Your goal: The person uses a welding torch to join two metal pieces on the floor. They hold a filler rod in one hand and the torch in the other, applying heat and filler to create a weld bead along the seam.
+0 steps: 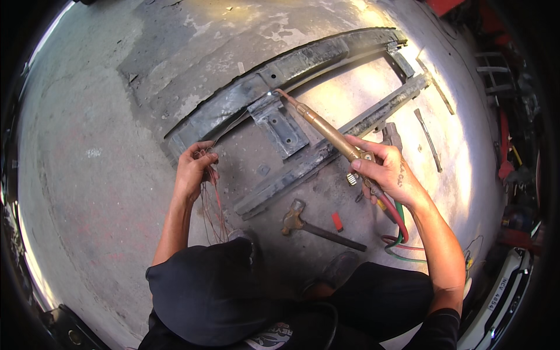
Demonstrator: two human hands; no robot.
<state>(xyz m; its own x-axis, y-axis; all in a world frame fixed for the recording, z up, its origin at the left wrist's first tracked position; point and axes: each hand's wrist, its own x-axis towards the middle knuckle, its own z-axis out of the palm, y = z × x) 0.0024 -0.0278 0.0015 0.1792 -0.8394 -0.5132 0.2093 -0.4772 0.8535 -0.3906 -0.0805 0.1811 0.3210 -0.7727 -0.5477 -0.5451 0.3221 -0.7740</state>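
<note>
My right hand (382, 172) grips a brass gas torch (321, 128) with red and green hoses (398, 227). Its bent tip has a small bright point of light at the joint between a long curved steel beam (309, 61) and a plate bracket (280, 131). My left hand (198, 166) is closed on a bundle of thin copper-coloured wire (211, 201) near the beam's left end, with a strand reaching toward the joint. A straight steel bar (262, 192) lies behind and below the bracket, parallel to the beam.
A hammer (303, 227) and a small red piece (337, 221) lie on the concrete floor (99, 146) near my knees. A thin metal tool (427, 140) and a rod (443, 96) lie at the right. Car parts, including a white bumper (500, 297), line the right edge.
</note>
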